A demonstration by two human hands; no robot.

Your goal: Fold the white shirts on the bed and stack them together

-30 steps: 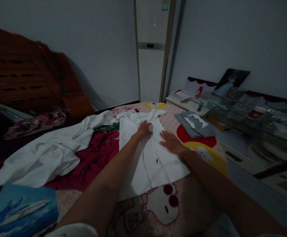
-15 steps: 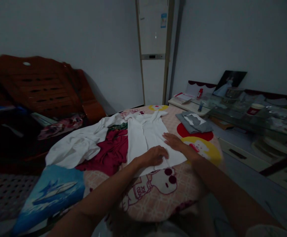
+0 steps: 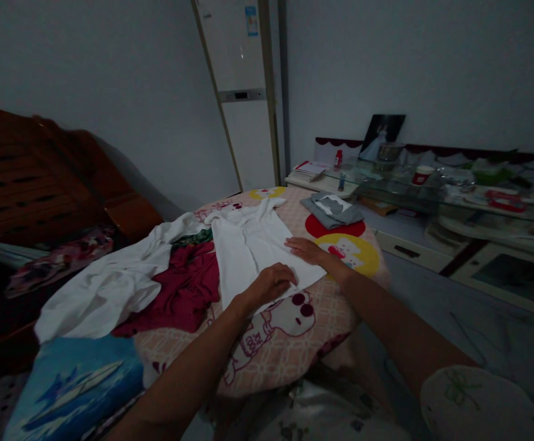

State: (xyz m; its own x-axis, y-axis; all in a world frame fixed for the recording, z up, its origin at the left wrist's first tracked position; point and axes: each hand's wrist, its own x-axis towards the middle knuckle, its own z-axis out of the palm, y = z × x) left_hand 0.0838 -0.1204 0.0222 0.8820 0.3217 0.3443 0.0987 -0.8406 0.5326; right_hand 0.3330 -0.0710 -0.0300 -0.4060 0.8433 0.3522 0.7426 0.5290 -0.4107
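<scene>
A white garment (image 3: 244,245) lies spread on a round table with a pink patterned cover (image 3: 289,361). My left hand (image 3: 272,285) is at its near edge, fingers curled together on the cloth; whatever they pinch is too small to make out. Flat on the garment's right side rests my right hand (image 3: 307,251), fingers stretched out and holding nothing. To the left are a dark red garment (image 3: 184,288) and a crumpled white garment (image 3: 106,294). A folded grey garment (image 3: 334,211) sits toward the back right.
A blue cloth with a boat picture (image 3: 78,386) hangs at the near left. Behind it stands a wooden bench (image 3: 14,177). On the right is a cabinet with a glass top (image 3: 386,180), bearing a cup (image 3: 422,176) and papers (image 3: 310,170). A tall white appliance (image 3: 251,138) stands behind.
The view has turned to the right, so the table and clothes appear farther left. Both hands remain on the white garment in nearly the same places.
</scene>
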